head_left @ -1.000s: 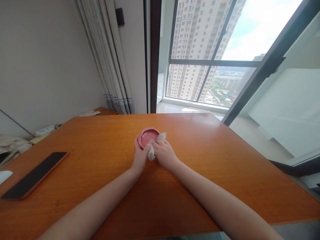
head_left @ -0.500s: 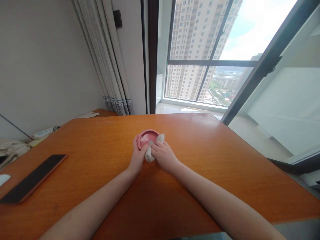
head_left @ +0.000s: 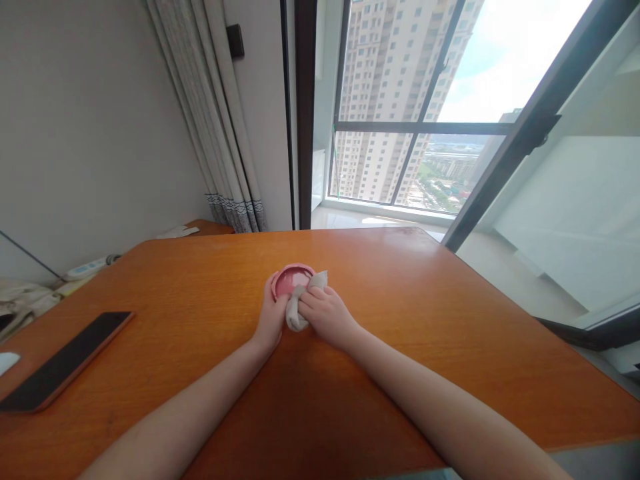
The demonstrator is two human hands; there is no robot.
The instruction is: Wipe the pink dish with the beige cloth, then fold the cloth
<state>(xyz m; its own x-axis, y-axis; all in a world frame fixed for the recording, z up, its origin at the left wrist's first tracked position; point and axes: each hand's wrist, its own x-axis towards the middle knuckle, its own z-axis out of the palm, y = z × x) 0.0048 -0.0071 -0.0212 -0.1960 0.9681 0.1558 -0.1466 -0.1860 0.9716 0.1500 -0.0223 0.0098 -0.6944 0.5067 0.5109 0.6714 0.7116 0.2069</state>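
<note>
A small pink bowl (head_left: 291,277) is tilted with its inside turned partly toward me, above the middle of the wooden table (head_left: 400,300). My left hand (head_left: 270,310) is closed around its left side, thumb near the rim. A crumpled pale grey cloth (head_left: 296,317) is bunched in my right hand (head_left: 325,311), which presses it against the near right rim of the bowl. Part of the cloth sticks up beyond my right fingers. The cloth and my hands hide the bowl's near side and underside.
On the left of the table lies a long flat black slab with a reddish edge (head_left: 67,363), with part of a white object (head_left: 7,362) beside it. A power strip (head_left: 87,268) and fabric (head_left: 25,297) are past the left edge. Behind the table are a curtain (head_left: 215,133) and a glass door.
Both hands have shifted slightly left and nearer to me with the bowl and cloth. The cloth has slid a little along the near rim. Both grips stay closed.
</note>
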